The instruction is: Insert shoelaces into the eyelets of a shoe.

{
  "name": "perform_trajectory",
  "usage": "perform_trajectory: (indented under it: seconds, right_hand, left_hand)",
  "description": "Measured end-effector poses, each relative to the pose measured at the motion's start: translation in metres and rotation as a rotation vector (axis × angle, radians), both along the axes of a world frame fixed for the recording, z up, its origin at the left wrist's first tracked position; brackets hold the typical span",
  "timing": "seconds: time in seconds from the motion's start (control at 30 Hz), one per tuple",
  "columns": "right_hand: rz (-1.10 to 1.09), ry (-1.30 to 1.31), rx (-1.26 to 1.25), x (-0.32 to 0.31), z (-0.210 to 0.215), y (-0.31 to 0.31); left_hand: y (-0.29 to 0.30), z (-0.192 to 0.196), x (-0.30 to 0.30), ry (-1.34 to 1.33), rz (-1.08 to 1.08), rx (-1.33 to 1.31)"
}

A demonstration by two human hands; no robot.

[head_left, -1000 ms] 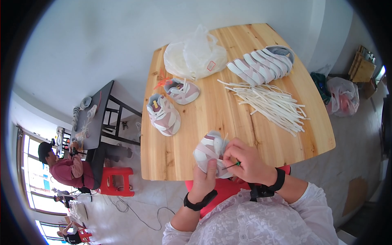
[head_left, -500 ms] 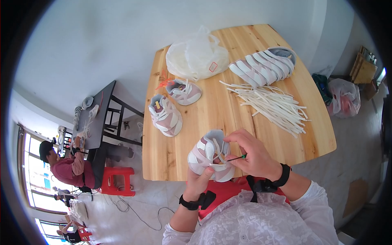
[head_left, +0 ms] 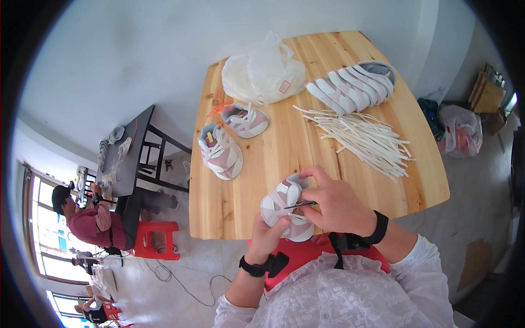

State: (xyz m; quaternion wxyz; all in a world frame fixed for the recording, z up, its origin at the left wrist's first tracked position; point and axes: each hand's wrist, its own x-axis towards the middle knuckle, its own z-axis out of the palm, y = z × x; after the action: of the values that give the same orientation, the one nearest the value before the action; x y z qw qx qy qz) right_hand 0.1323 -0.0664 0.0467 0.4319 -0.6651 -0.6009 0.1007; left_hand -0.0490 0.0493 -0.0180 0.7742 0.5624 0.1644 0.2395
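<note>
My left hand [head_left: 266, 237] grips a white and pale-pink sneaker upper [head_left: 278, 204] at the table's near edge, with the thumb on its toe side. In my right hand [head_left: 340, 204] is a thin dark rod-like tool [head_left: 297, 206] with a green end, its shaft pointing left across the upper's eyelet area. The right thumb and fingers are bent close over the upper's opening. Whether they also pinch a lace there is hidden. Two laced uppers of the same kind, one nearer [head_left: 220, 152] and one farther [head_left: 246, 119], stand to the left.
Loose white laces [head_left: 363, 142] lie in a pile on the wooden table [head_left: 284, 147], below a nested row of uppers [head_left: 353, 87]. A translucent plastic bag [head_left: 262, 74] sits at the back, orange strips [head_left: 219, 104] beside it. Far left, a person [head_left: 93, 218] works at a dark table [head_left: 129, 158].
The held upper has tilted and shifted slightly right. My right hand has drawn in over its opening, and the tool's shaft now reaches farther left across the upper.
</note>
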Motion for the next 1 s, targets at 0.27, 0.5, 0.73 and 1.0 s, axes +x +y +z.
perform_trajectory:
  seconds: [0.27, 0.5, 0.73, 1.0]
  right_hand:
    - [-0.020, 0.131, -0.111, 0.005, 0.011, -0.008]
    - [-0.040, 0.344, -0.114, 0.015, -0.025, -0.012]
    - [-0.081, 0.147, 0.007, 0.013, -0.020, -0.008]
    - [-0.019, 0.344, -0.090, 0.005, -0.022, -0.013]
  left_hand:
    - [0.007, 0.005, -0.001, 0.122, 0.107, 0.018]
    - [0.004, 0.011, 0.008, 0.094, 0.145, -0.152]
    - [0.007, 0.010, 0.005, 0.139, 0.125, -0.087]
    - [0.004, 0.022, 0.008, 0.132, 0.154, -0.175]
